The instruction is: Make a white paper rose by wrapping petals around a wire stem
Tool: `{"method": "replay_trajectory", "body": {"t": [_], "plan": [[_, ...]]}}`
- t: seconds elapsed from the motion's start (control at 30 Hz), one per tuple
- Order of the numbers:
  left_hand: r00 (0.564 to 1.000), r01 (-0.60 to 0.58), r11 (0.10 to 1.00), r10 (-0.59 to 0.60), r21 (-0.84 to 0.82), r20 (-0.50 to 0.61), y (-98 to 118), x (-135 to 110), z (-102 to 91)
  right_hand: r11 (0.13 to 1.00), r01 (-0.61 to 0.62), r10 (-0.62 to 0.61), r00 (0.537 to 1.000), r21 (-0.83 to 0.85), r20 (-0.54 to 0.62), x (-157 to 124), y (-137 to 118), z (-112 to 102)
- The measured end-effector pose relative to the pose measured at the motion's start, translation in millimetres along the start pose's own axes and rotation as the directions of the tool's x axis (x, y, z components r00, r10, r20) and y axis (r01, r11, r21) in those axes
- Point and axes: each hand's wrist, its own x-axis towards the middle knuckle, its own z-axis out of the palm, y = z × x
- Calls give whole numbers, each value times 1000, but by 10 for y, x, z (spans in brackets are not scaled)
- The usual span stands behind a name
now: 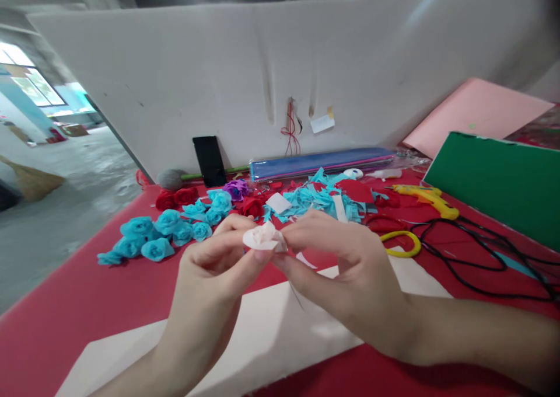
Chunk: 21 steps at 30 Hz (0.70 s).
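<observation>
A small pale pink paper flower (264, 236) is held up between both hands above the table. My left hand (214, 274) pinches its left and lower side between thumb and fingers. From the right, my right hand (341, 263) grips the flower's edge and base with thumb and forefinger. A thin wire stem (296, 296) slants down below the flower, beside my right thumb. Beneath my hands lies a long sheet of cream paper (280, 327). The flower's base is hidden by my fingers.
On the red table (65, 292) lie blue paper roses (168, 222), red roses (177, 198), a purple rose (236, 190) and blue scraps (306, 201). To the right are yellow-handled scissors (413, 244), a yellow glue gun (431, 197), black cord (464, 280) and a green board (494, 178). A black phone (209, 160) leans on the white panel (175, 82).
</observation>
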Motion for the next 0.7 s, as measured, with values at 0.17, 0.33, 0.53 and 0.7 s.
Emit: {"method": "replay_trajectory", "body": {"t": [0.17,0.33,0.53,0.7], "plan": [[998,-13,1000,11,25,61,12,8,-16,994,-32,33,999,107,-8,15,-7,-25],[984,-44,995,28,86,178,66,70,-79,989,-50,40,997,141,72,53,-29,-78],[943,-118,963,32,244,331,157,137,-123,993,-63,40,977,102,211,111,-38,-149],[918,-115,911,-55,396,393,238,126,-114,995,-103,93,931,9,354,123,-61,-205]]}}
